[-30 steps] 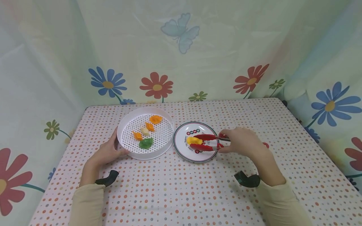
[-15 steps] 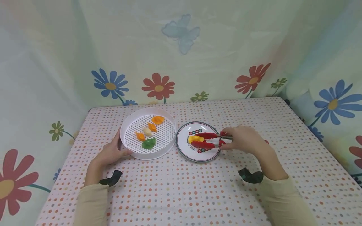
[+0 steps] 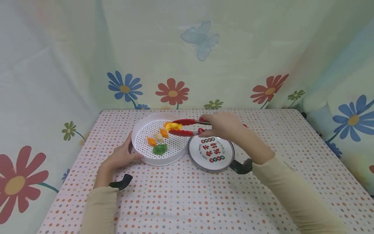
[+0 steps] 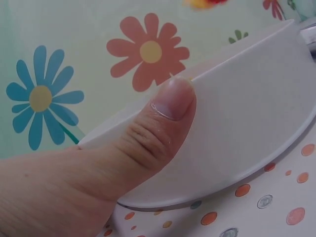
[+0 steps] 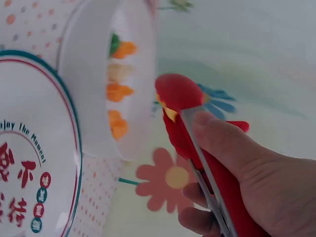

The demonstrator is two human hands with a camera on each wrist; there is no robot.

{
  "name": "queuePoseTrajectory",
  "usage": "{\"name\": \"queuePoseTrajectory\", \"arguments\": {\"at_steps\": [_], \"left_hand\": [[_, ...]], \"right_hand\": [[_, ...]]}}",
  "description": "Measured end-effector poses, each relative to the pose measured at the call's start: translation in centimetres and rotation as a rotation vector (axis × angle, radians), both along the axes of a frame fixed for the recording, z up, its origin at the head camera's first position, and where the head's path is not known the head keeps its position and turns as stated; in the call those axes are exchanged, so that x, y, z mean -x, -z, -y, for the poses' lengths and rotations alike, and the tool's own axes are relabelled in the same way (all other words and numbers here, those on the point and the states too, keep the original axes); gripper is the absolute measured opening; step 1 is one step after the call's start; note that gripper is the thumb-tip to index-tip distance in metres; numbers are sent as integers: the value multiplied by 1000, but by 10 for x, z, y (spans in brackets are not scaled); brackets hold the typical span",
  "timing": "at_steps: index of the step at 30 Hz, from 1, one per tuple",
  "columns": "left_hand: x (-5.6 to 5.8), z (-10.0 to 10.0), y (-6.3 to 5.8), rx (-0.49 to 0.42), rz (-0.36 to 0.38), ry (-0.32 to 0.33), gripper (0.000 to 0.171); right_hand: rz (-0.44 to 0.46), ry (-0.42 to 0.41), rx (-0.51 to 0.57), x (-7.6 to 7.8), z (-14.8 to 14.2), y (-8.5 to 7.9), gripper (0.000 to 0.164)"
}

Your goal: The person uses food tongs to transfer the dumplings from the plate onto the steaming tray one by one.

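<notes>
My left hand [image 3: 121, 155] holds the round white steamer basket [image 3: 163, 161] at its left side, thumb [image 4: 173, 106] against the outer wall; its other fingers are mostly hidden. On the basket's perforated floor lie a green toy dumpling [image 3: 159, 149], a cream one [image 3: 159, 137] and several orange pieces [image 3: 151, 141]. My right hand [image 3: 228, 126] grips red-tipped tongs [image 3: 184, 133]. Pinched between the tong tips is a yellow toy dumpling [image 3: 173, 126], raised over the basket's right part. An orange piece behind it is partly hidden.
A white plate [image 3: 225, 154] with a green rim and red printed characters stands right beside the basket. A dotted cloth [image 3: 175, 195] covers the table. Behind the table hangs a flowered curtain [image 3: 233, 74].
The tongs in my right hand have lifted the yellow dumpling off the plate and carried it left over the basket. My left hand stays on the basket. The head view has shifted slightly.
</notes>
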State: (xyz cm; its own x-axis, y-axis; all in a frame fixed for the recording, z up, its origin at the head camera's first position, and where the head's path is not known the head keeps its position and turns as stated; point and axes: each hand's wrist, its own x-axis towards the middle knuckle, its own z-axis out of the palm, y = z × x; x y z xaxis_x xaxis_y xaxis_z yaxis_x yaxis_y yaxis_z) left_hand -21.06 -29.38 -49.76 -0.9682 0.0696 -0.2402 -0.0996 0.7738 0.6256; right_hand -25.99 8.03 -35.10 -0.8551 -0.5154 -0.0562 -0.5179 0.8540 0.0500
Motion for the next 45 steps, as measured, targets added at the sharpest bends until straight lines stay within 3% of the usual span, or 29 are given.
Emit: {"name": "queuePoseTrajectory", "arguments": {"at_steps": [4,9,15,22,34,45], "left_hand": [[3,-6,7,-26,10,8,123],[6,-10,9,-46,9,11,122],[4,4,4,-28,-6,-32,122],[6,5,3,-29,-21,-6,121],[4,3,2,-22,5,-25,121],[3,5,1,-1,19,-38,124]], "right_hand": [[-18,-113,-92,17,24,2,66],[-3,-169,-171,30,26,5,64],[2,-235,-242,39,43,5,63],[21,-290,-268,41,54,11,63],[91,-263,-181,48,48,23,60],[152,-217,-175,54,51,29,63]]}}
